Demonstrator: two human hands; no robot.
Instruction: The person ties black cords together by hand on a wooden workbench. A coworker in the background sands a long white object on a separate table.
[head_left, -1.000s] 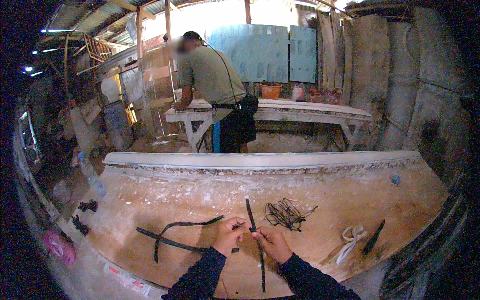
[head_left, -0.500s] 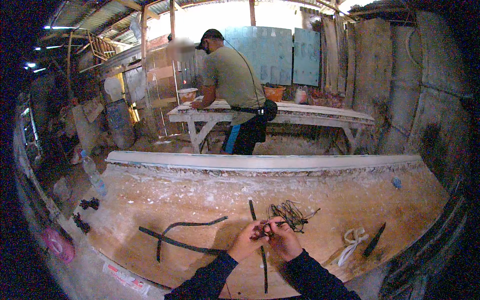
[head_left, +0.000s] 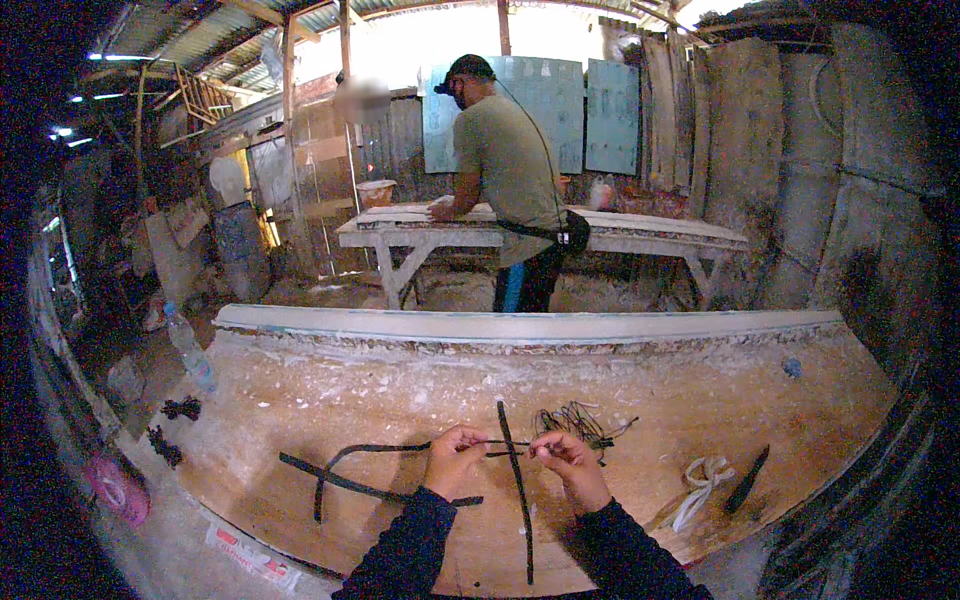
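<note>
My left hand [head_left: 455, 461] and my right hand [head_left: 572, 468] are held a short way apart over the wooden board, fingertips pinched. A thin black cord [head_left: 508, 442] stretches between them, with a second dark strand just below it. Under the cord lies a long black strip [head_left: 523, 520], pointing away from me. Two more black strips are to the left: a straight one [head_left: 350, 480] crossing a curved one [head_left: 375, 448], whose far end reaches my left hand. Beyond my right hand sits a tangle of black cord [head_left: 572, 422], partly hidden by that hand.
A white strip [head_left: 700, 490] and a dark pointed piece [head_left: 748, 480] lie at right. Small black bundles [head_left: 181, 407] and a clear bottle [head_left: 187, 345] stand along the left edge. A pale raised ledge [head_left: 520, 325] borders the board's far side. Behind it, a person [head_left: 515, 170] leans over a bench [head_left: 650, 228].
My hands, close together before, have moved apart, the left one leftward, and the cord now shows stretched between them. The person at the bench has shifted right.
</note>
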